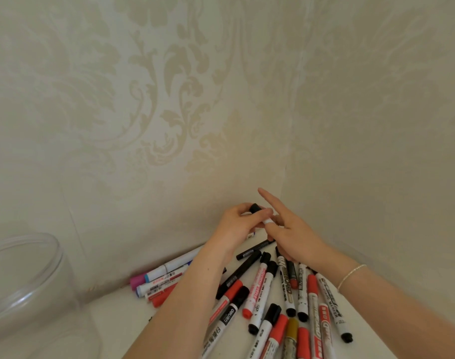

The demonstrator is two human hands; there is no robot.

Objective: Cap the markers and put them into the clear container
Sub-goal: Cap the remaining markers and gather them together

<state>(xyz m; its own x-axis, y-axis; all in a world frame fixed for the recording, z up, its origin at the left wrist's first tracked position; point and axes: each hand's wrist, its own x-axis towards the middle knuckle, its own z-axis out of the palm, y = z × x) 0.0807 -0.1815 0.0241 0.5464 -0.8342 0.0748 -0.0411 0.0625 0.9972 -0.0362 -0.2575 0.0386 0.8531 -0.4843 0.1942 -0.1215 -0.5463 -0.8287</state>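
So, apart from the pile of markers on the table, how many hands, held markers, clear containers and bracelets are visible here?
Hands: 2, the left hand and the right hand
Held marker: 1
Clear container: 1
Bracelet: 1
Total: 5

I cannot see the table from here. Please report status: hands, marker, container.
Left hand and right hand grip one black-capped white marker. Clear plastic container far left, apart. Loose marker pile beneath.
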